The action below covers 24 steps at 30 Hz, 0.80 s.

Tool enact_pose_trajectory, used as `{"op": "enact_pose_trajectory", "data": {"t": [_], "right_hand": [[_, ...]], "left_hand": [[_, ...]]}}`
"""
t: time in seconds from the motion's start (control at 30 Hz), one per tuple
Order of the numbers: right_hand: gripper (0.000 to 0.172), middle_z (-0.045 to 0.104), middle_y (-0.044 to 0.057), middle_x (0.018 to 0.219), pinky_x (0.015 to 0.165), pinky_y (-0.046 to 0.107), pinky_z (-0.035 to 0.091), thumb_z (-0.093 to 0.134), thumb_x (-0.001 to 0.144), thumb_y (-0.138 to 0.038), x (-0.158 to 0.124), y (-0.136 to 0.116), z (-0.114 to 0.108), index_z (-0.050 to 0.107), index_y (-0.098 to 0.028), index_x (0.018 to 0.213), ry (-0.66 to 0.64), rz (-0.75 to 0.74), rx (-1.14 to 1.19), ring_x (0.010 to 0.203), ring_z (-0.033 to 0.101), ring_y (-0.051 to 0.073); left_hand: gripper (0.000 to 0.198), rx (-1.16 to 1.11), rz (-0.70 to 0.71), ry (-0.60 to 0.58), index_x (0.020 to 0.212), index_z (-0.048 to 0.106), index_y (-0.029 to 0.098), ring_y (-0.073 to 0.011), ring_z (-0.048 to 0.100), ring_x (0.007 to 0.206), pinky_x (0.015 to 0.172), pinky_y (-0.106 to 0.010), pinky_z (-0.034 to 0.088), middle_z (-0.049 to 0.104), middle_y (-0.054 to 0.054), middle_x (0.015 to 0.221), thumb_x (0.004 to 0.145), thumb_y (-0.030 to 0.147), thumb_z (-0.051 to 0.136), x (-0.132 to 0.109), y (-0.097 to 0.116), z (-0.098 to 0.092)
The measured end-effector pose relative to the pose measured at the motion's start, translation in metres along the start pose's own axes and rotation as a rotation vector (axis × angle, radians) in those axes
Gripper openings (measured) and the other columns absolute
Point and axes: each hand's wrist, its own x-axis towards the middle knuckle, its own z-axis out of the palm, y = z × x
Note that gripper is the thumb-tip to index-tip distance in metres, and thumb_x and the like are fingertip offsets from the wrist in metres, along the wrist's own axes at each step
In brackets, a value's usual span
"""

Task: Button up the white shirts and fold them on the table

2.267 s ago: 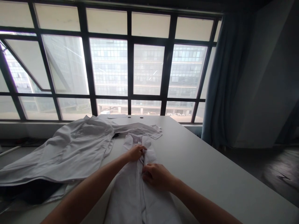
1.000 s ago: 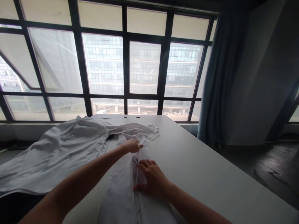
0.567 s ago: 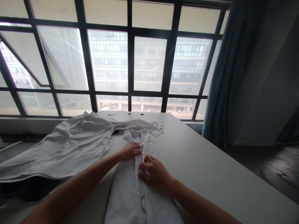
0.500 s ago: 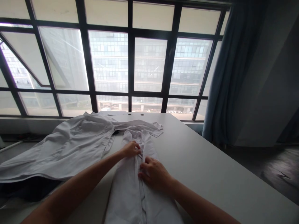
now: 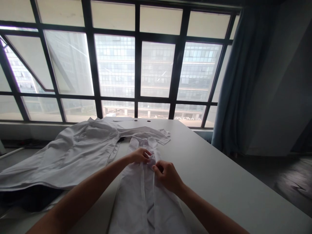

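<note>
A white garment, which looks like a shirt or coat (image 5: 131,198), lies lengthwise before me with its collar end pointing to the window. My left hand (image 5: 140,156) is closed on the cloth at the front opening, just below the collar. Slightly nearer and to the right, my right hand (image 5: 168,175) pinches the right front edge between thumb and fingers. The two front edges stand apart, and the inside of the garment shows between them. What lies under my fingertips is hidden.
A second white garment (image 5: 80,152) is spread at the left, one sleeve (image 5: 146,131) reaching across beyond the collar. The white table (image 5: 207,172) has its right edge running diagonally. Behind stand a window and a blue curtain (image 5: 229,97). Dark cloth (image 5: 31,196) shows at lower left.
My right hand has drawn the right front edge a little rightward, widening the opening. My left hand has shifted slightly right and stays on the cloth.
</note>
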Motion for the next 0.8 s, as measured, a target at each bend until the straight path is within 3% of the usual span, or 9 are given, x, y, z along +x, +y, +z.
{"op": "enact_pose_trajectory", "data": {"t": [0.13, 0.27, 0.37, 0.53, 0.6, 0.67, 0.8], "right_hand": [[0.025, 0.060, 0.000, 0.059, 0.055, 0.022, 0.037, 0.052, 0.083, -0.031, 0.001, -0.002, -0.011, 0.061, -0.016, 0.066, 0.023, 0.034, 0.049, 0.056, 0.051, 0.012], [0.019, 0.060, 0.000, 0.057, 0.055, 0.023, 0.038, 0.054, 0.077, -0.026, 0.006, 0.001, -0.040, 0.060, -0.017, 0.062, 0.020, 0.099, -0.077, 0.055, 0.053, 0.013], [0.015, 0.064, 0.004, 0.061, 0.056, 0.025, 0.039, 0.056, 0.074, -0.023, 0.010, 0.015, -0.070, 0.062, -0.017, 0.062, -0.054, 0.211, -0.314, 0.058, 0.057, 0.015], [0.008, 0.068, 0.012, 0.066, 0.056, 0.030, 0.043, 0.061, 0.066, -0.008, 0.011, 0.049, -0.107, 0.065, -0.014, 0.063, -0.385, 0.600, -0.683, 0.061, 0.064, 0.022], [0.009, 0.070, 0.015, 0.079, 0.062, 0.032, 0.046, 0.064, 0.066, -0.009, 0.012, 0.059, -0.110, 0.069, -0.014, 0.073, -0.393, 0.594, -0.741, 0.074, 0.068, 0.026], [0.022, 0.071, 0.014, 0.098, 0.070, 0.032, 0.047, 0.067, 0.071, -0.019, 0.014, 0.067, -0.104, 0.070, -0.016, 0.093, -0.346, 0.506, -0.734, 0.091, 0.066, 0.027], [0.045, 0.064, 0.011, 0.120, 0.078, 0.029, 0.045, 0.062, 0.082, -0.035, 0.021, 0.079, -0.073, 0.058, -0.018, 0.123, -0.192, 0.303, -0.645, 0.103, 0.062, 0.023]], "left_hand": [[0.045, -0.090, 0.105, 0.070, 0.100, 0.069, 0.009, -0.0164, 0.064, 0.068, 0.063, -0.026, 0.046, 0.070, -0.005, 0.074, 0.062, 0.030, 0.083, 0.004, 0.005, 0.020], [0.043, -0.230, 0.205, -0.073, 0.111, 0.065, 0.013, -0.0203, 0.067, 0.093, 0.081, -0.031, 0.050, 0.072, -0.011, 0.097, 0.073, 0.029, 0.076, 0.002, 0.012, 0.035], [0.047, -0.005, 0.206, -0.121, 0.118, 0.063, 0.015, -0.0239, 0.064, 0.105, 0.087, -0.033, 0.049, 0.069, -0.013, 0.112, 0.074, 0.024, 0.074, -0.005, 0.014, 0.036], [0.060, 0.563, 0.236, -0.004, 0.124, 0.061, 0.016, -0.0318, 0.058, 0.115, 0.100, -0.039, 0.044, 0.061, -0.016, 0.127, 0.069, 0.034, 0.077, -0.026, 0.020, 0.035], [0.063, 0.725, 0.190, -0.005, 0.124, 0.060, 0.015, -0.0337, 0.052, 0.123, 0.104, -0.041, 0.041, 0.056, -0.017, 0.133, 0.069, 0.042, 0.077, -0.035, 0.027, 0.038], [0.065, 0.879, 0.080, 0.018, 0.124, 0.059, 0.013, -0.0348, 0.050, 0.124, 0.103, -0.043, 0.042, 0.056, -0.019, 0.132, 0.072, 0.048, 0.074, -0.042, 0.036, 0.042], [0.060, 1.056, -0.059, 0.083, 0.125, 0.057, 0.010, -0.0324, 0.053, 0.120, 0.099, -0.038, 0.044, 0.058, -0.020, 0.126, 0.078, 0.044, 0.071, -0.047, 0.053, 0.043]]}}
